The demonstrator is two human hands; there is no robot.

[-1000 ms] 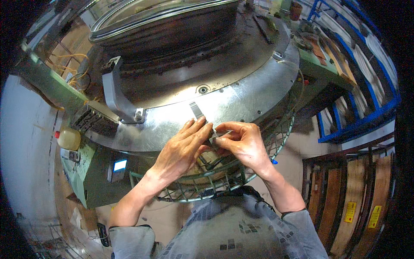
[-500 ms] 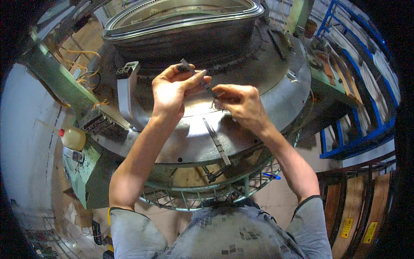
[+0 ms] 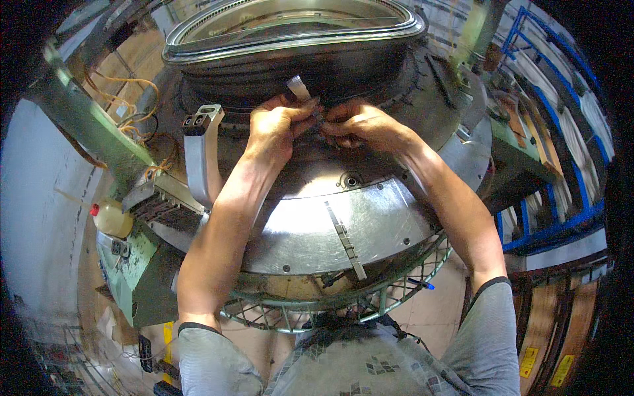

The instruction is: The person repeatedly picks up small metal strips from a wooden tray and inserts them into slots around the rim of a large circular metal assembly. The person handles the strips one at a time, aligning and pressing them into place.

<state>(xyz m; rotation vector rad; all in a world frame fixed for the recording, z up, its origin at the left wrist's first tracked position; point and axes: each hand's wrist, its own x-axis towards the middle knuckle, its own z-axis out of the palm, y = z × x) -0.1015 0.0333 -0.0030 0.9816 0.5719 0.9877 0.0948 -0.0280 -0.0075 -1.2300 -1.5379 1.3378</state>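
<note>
I see my left hand (image 3: 276, 125) and right hand (image 3: 360, 124) meeting at the far edge of the round metal plate (image 3: 317, 224), fingers of both pinched on a small metal strip (image 3: 298, 87) against the dark ring (image 3: 290, 63).

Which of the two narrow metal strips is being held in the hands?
The short pale strip sticking up above the left hand fingertips, against the dark ring. The other, longer strip lies flat and untouched on the silver plate.

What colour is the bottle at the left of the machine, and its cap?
The bottle is pale yellow with a red cap, head view.
</note>
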